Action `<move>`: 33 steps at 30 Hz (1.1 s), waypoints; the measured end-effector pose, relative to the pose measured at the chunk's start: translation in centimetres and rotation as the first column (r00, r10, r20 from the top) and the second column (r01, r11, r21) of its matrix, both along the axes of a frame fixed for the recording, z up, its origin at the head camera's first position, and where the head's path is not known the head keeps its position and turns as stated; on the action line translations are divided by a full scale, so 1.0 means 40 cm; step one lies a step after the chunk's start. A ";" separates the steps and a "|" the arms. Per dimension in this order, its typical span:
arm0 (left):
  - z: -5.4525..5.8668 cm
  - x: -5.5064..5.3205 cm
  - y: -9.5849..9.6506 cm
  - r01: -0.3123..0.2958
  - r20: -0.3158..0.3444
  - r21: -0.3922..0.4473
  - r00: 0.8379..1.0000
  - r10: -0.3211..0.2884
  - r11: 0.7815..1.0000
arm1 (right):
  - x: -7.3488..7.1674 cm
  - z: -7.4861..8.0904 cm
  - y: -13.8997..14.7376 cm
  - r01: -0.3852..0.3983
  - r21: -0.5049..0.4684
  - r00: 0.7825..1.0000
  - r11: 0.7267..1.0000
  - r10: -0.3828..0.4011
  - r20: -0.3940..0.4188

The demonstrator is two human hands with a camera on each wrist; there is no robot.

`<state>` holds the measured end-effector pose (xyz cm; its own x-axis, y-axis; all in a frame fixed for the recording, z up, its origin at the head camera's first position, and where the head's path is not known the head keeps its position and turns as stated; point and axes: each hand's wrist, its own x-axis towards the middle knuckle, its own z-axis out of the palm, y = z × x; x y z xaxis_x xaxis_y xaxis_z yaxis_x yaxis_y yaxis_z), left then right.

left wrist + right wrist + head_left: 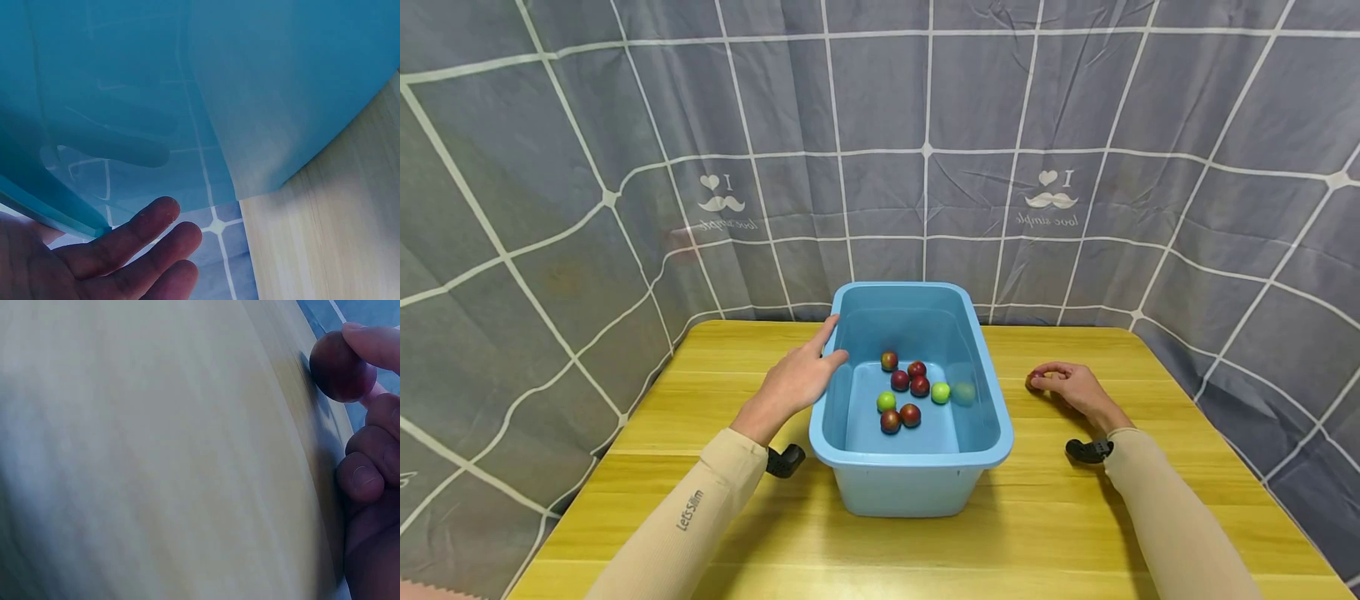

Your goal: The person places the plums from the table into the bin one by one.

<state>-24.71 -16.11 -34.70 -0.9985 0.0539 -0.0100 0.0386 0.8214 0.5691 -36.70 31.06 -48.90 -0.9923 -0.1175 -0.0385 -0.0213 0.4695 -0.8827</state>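
A light blue plastic bin point(910, 459) stands on the wooden table between my hands. Several dark red plums point(920, 386) and a couple of green, plum-sized fruits point(941, 392) lie on its floor. My left hand point(793, 379) rests on the bin's left rim, thumb over the edge; in the left wrist view its other fingers point(153, 259) reach out loosely beside the outer wall. Right of the bin, my right hand point(1078, 393) pinches one dark red plum point(340, 367) between thumb and fingertips, low over the table. Its remaining fingers are curled in the right wrist view.
The wooden table point(752, 517) extends on both sides of the bin. A grey curtain with white grid lines point(880, 200) hangs along the back and both sides. Black wrist straps point(1088, 451) sit at both sleeve cuffs.
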 end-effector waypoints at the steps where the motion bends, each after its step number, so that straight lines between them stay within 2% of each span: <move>1: 0.000 0.000 0.000 -0.001 -0.001 -0.001 1.000 0.001 1.000 | 0.000 0.000 0.000 0.000 0.003 1.000 1.000 0.000 -0.005; 11: -0.001 0.003 0.003 -0.002 -0.002 -0.003 1.000 0.002 1.000 | 0.006 0.005 0.004 0.026 0.022 1.000 0.999 -0.026 0.003; 17: -0.001 0.005 0.004 -0.004 0.004 0.003 1.000 0.004 1.000 | 0.009 0.021 0.003 0.011 0.028 1.000 1.000 -0.011 0.013; 24: 0.002 0.004 0.004 -0.007 -0.001 -0.001 1.000 0.007 1.000 | 0.006 0.056 -0.002 -0.063 0.053 0.996 0.997 0.066 -0.064; 33: 0.004 0.005 0.004 -0.005 -0.008 -0.001 1.000 0.005 1.000 | 0.008 0.121 -0.025 -0.120 0.027 0.988 0.992 0.122 -0.090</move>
<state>-24.50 -15.94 -34.55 -0.9988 0.0493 -0.0022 0.0394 0.8220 0.5681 -36.37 30.07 -44.04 -0.9702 -0.2374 0.0482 -0.1596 0.4770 -0.8643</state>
